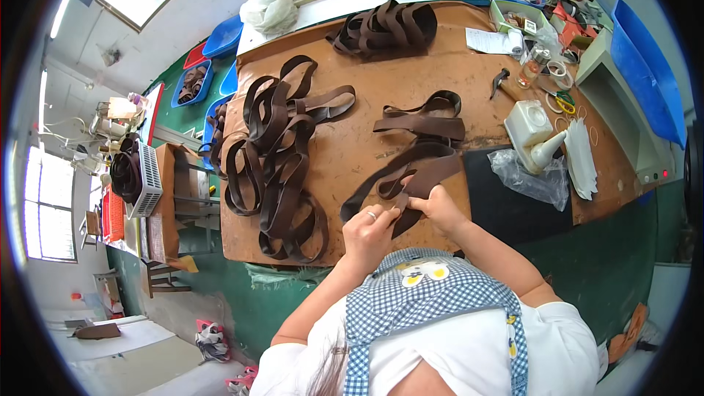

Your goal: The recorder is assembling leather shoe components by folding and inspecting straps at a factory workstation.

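Note:
At the near edge of the table, both of my hands are closed on a long dark brown strap (433, 169). My left hand (369, 235), with a ring on one finger, pinches it from the left. Close beside it, my right hand (440, 209) grips the strap from the right, thumb and fingers pressed together. The rest of the strap curves in loops beyond my hands. Just past it lies a folded brown strap bundle (425, 125). To the left spreads a tangled heap of looped brown straps (275, 132), and another coiled pile (385, 29) sits at the back.
The brown-topped table (352, 150) carries a black mat (513, 205) with a clear plastic bag (532, 180) on its right. Beyond are a white squeeze bottle (529, 125), a hammer (506, 86), and scissors (565, 103). A grey box-shaped machine (616, 95) stands at the right edge.

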{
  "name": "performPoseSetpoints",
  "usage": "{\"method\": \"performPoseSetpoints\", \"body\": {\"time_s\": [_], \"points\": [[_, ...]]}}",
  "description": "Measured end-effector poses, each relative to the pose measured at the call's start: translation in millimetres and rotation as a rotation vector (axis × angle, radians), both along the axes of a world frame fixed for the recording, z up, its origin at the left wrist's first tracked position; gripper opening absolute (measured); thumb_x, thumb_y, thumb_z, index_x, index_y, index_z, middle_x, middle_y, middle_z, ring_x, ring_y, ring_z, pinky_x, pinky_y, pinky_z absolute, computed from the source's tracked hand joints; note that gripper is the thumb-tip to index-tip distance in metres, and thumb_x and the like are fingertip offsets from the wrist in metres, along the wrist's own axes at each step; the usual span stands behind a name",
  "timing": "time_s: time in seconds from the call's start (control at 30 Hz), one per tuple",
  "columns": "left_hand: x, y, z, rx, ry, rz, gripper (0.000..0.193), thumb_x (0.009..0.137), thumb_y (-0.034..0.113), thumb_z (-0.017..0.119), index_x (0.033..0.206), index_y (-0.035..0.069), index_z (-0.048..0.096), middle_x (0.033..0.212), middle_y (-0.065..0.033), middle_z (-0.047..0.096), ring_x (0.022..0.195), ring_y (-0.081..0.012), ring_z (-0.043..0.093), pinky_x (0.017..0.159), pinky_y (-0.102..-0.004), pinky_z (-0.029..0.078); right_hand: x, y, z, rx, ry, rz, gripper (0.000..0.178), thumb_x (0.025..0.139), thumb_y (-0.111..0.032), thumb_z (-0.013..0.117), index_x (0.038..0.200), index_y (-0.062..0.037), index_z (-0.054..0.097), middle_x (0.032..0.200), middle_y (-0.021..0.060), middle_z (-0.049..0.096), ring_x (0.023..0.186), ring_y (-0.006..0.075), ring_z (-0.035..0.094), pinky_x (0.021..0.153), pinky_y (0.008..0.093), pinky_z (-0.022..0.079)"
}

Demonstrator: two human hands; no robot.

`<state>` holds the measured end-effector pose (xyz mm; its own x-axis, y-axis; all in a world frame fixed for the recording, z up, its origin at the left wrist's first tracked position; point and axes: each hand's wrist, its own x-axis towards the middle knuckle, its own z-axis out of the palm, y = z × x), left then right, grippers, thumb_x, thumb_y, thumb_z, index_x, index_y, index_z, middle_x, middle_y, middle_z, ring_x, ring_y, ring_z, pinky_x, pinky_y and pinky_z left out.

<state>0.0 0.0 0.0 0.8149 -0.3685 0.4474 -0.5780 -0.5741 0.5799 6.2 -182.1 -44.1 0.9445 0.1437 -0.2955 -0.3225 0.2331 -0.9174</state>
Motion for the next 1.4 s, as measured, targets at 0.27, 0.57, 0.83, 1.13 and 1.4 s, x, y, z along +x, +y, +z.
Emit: {"method": "performPoseSetpoints", "body": {"time_s": [0.27, 0.57, 0.83, 1.13, 1.4], "points": [[-13, -3, 13, 0.119, 0.075, -0.01, 0.022, 0.067, 0.003, 0.075, 0.088, 0.006, 0.073, 0.067, -0.0064, 0.057, 0.06, -0.0227, 0.059, 0.053, -0.0321, 0.048, -9, 0, 22, -0.096, 0.101, 0.038, 0.036, 0.088, -0.016, 0.067, 0.12, -0.0063, 0.053, 0.099, 0.002, 0.057, 0.091, 0.0109, 0.057, 0.076, 0.0262, 0.049], [-21, -6, 17, 0.026, 0.565, -0.103, 0.016, 0.069, 0.008, 0.08, 0.083, 0.005, 0.072, 0.066, -0.007, 0.062, 0.057, -0.0192, 0.058, 0.056, -0.0292, 0.048, -59, -47, 35, -0.113, 0.537, 0.278, 0.035, 0.095, -0.024, 0.062, 0.123, -0.0016, 0.059, 0.117, 0.0097, 0.061, 0.111, 0.0161, 0.054, 0.091, 0.0291, 0.045], [-13, -22, 5, -0.007, 0.382, -0.439, 0.014, 0.07, 0.007, 0.077, 0.081, 0.005, 0.069, 0.073, -0.0076, 0.063, 0.066, -0.0233, 0.064, 0.059, -0.0333, 0.051, -38, -58, 65, -0.705, -0.728, 0.229, 0.016, 0.091, -0.011, 0.06, 0.094, 0.001, 0.07, 0.083, 0.0119, 0.07, 0.076, 0.0148, 0.065, 0.074, 0.0313, 0.052], [-23, 6, -3, -0.05, 0.471, -0.316, 0.023, 0.069, 0.009, 0.08, 0.081, 0.003, 0.062, 0.074, -0.0097, 0.06, 0.069, -0.0272, 0.061, 0.061, -0.0338, 0.05, -32, -40, 27, -0.361, 0.018, 0.604, 0.018, 0.088, -0.014, 0.064, 0.093, 0.0023, 0.071, 0.08, 0.0076, 0.071, 0.074, 0.0112, 0.062, 0.071, 0.0272, 0.05], [-15, 22, 1, -0.154, 0.819, -0.22, 0.022, 0.076, 0.008, 0.078, 0.083, 0.001, 0.058, 0.072, -0.0042, 0.058, 0.065, -0.0103, 0.054, 0.061, -0.026, 0.047, -26, -32, 34, -0.208, 0.103, 0.575, 0.02, 0.089, -0.016, 0.065, 0.091, 0.0026, 0.072, 0.079, 0.0024, 0.068, 0.073, 0.0076, 0.058, 0.068, 0.0238, 0.047]]}}
